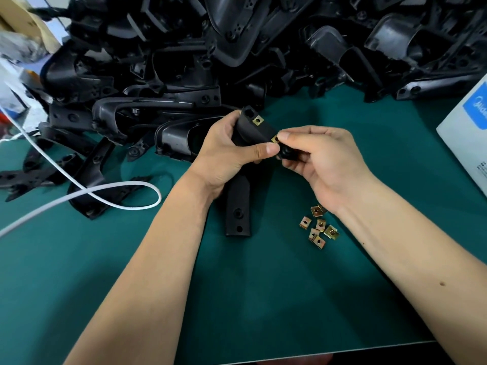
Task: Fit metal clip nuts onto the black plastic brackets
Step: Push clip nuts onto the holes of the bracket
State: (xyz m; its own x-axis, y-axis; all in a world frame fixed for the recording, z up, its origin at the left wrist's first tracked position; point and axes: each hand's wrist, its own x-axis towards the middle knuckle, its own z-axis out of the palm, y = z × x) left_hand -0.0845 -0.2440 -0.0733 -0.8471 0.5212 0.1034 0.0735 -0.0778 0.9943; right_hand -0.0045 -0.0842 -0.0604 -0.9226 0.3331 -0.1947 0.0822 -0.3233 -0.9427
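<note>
Left hand (226, 148): fingers wrapped round the upper part of a black plastic bracket (238, 204), thumb lying across its front.
Right hand (319, 159): fingertips pinching a metal clip nut (275, 139) against the bracket's edge.
Bracket: held upright above the green surface (263, 299); a fitted clip nut (257, 120) sits near its top end.
Loose clip nuts (318, 227): small cluster on the surface below the right wrist.
Bracket pile (237, 48): heaped at the far side.
White cable (110, 193): looped at left.
White box (466, 133): right edge.
</note>
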